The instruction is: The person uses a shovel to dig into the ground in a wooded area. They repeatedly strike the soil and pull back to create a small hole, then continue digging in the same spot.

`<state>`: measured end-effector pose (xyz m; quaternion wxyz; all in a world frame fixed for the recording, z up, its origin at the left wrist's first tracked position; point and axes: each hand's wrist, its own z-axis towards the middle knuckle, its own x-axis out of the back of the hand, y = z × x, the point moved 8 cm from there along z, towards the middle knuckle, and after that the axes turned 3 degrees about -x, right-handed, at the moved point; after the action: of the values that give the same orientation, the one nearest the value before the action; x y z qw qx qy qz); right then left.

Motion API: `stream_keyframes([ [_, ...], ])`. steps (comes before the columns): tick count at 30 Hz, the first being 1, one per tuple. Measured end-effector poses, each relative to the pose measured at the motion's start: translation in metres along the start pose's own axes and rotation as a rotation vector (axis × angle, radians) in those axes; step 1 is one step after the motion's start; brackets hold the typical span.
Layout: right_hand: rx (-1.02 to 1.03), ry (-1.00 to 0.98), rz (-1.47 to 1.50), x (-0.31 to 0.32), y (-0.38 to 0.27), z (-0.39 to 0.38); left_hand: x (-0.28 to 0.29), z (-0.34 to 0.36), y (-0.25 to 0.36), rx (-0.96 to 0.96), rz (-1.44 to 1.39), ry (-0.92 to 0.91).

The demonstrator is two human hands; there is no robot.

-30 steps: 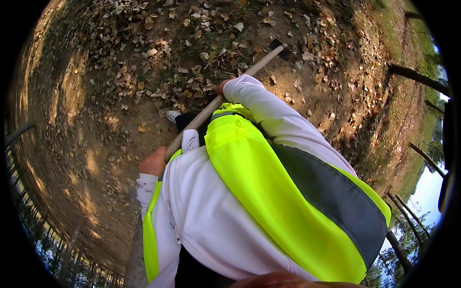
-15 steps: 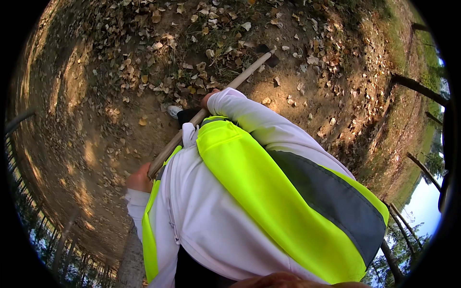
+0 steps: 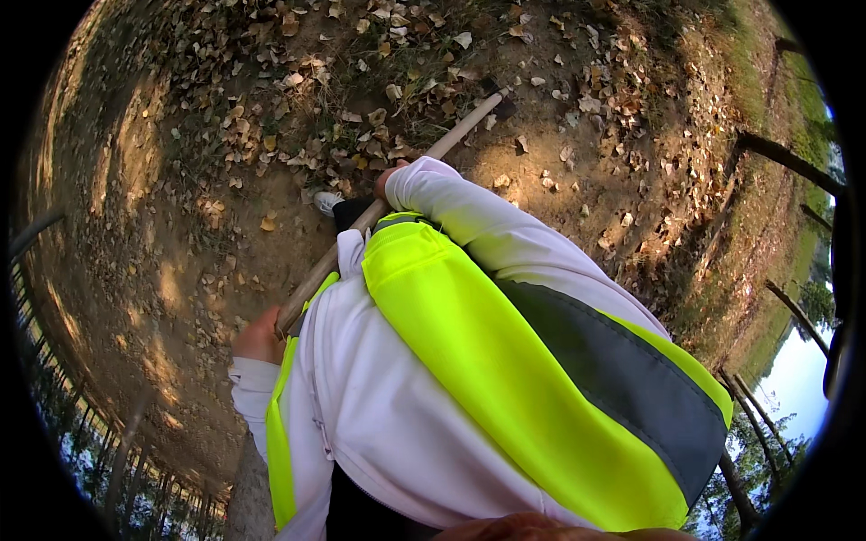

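A hoe [image 3: 465,124] with a long pale wooden handle slants across in front of me, from lower left to upper right. Its dark blade lies against the leaf-strewn ground at the far end, partly lost in shadow. My left hand [image 3: 259,336] is closed round the near end of the handle, by my side. Farther up the shaft, my right hand [image 3: 389,177] grips it too, though the white sleeve [image 3: 451,194] hides most of its fingers. Between the hands, the handle runs close along my body.
Dry leaves [image 3: 244,126] and grass tufts cover the brown soil. A white shoe [image 3: 327,202] shows beside the handle. A tree trunk [image 3: 249,491] stands close at lower left, with more trunks [image 3: 785,162] to the right. My bright yellow vest [image 3: 469,361] fills the lower middle.
The hoe and both hands have shifted slightly to the left, and its blade has moved a little farther up in the view. Both hands keep their grip.
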<state>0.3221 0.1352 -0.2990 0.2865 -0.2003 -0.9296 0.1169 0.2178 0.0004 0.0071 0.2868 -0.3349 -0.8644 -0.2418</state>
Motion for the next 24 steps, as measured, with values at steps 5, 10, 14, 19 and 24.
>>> stream_keyframes([
  [5, 0.035, -0.029, 0.175, 0.058, -0.056, -0.062, 0.029, -0.031, -0.024, -0.007, 0.136, 0.132],
  [10, 0.013, -0.037, 0.166, 0.059, -0.048, -0.071, 0.035, -0.023, -0.015, -0.075, 0.047, 0.21],
  [14, -0.033, -0.072, 0.097, 0.035, -0.017, -0.06, 0.014, -0.007, -0.011, -0.109, -0.072, 0.24],
  [19, -0.056, -0.075, 0.063, 0.019, 0.013, -0.055, -0.015, 0.008, -0.01, -0.112, -0.075, 0.149],
  [24, 0.074, -0.019, 0.086, 0.033, -0.048, -0.039, 0.003, -0.032, -0.028, 0.037, -0.157, 0.077],
])
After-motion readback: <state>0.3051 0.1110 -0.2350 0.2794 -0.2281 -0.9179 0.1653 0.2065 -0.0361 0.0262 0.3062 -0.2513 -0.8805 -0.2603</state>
